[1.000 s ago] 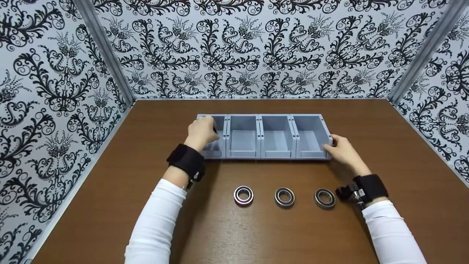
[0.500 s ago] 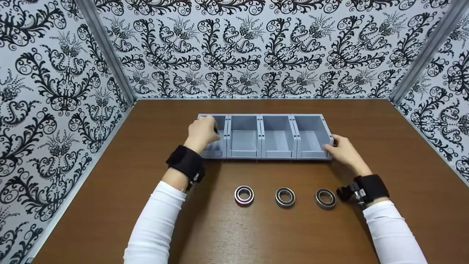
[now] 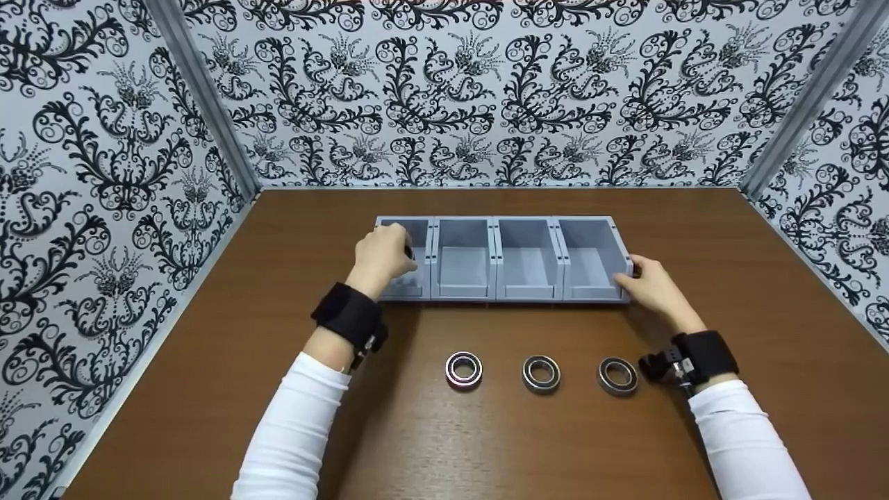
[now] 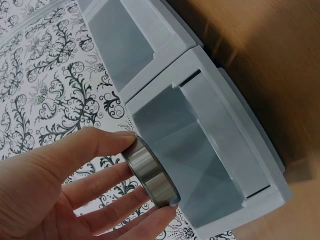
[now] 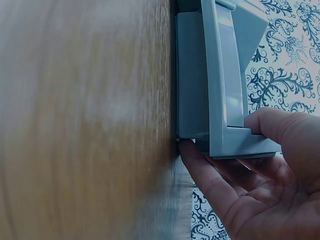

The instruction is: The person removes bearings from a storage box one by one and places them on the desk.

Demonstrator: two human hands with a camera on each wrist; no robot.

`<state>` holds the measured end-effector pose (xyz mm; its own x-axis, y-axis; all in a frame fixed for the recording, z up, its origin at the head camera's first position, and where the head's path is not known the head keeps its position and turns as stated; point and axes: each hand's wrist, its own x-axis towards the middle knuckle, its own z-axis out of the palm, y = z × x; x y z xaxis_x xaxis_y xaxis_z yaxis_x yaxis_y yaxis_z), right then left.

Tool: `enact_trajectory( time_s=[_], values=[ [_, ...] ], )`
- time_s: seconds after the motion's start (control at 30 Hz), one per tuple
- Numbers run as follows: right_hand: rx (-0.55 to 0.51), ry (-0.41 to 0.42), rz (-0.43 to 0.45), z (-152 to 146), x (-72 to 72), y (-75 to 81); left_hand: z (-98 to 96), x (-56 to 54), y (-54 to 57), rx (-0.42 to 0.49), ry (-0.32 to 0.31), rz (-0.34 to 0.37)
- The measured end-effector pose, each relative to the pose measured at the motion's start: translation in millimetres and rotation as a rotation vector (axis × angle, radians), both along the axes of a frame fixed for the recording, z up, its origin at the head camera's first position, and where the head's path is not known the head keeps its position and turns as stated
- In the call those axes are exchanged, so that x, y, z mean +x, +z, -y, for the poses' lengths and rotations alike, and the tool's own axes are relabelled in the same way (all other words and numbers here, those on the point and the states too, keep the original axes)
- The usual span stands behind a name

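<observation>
A metal ring bearing (image 4: 151, 172) is pinched between the thumb and fingers of my left hand (image 3: 382, 258), above the leftmost compartment of a grey four-part bin (image 3: 463, 292). In the head view that bearing is mostly hidden behind the hand. My right hand (image 3: 653, 288) grips the bin's right end wall, thumb on the inner side and fingers outside and beneath, as the right wrist view shows. Three more bearings lie flat in a row in front of the bin: a left one (image 3: 463, 370), a middle one (image 3: 540, 374) and a right one (image 3: 617, 376).
The brown wooden table (image 3: 444, 444) reaches back to a patterned wall (image 3: 444, 97). Black straps with small cameras sit on both wrists, the right camera (image 3: 660, 364) close beside the right-hand bearing.
Very little differs. My left wrist has shifted slightly down and left, with the bearing still pinched. The right hand keeps its grip on the bin, and the three bearings on the table stay put.
</observation>
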<state>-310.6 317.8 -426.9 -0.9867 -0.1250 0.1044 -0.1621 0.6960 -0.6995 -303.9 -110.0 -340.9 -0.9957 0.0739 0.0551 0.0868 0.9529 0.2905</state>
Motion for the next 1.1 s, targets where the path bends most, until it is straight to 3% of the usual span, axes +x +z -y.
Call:
enact_trajectory(
  time_s=[0.27,0.7,1.1],
  values=[
    [0.028,-0.005,-0.020,1,-1.4,0.6,1.9,4.8,-1.2,0.011,0.000,-0.030],
    [0.010,0.003,-0.042,0,-2.1,-1.6,2.1,14.3,2.0,-0.004,-0.020,-0.019],
    [0.022,0.000,-0.020,0,-1.6,-0.7,2.6,26.9,3.7,0.013,-0.056,-0.048]
  ],
)
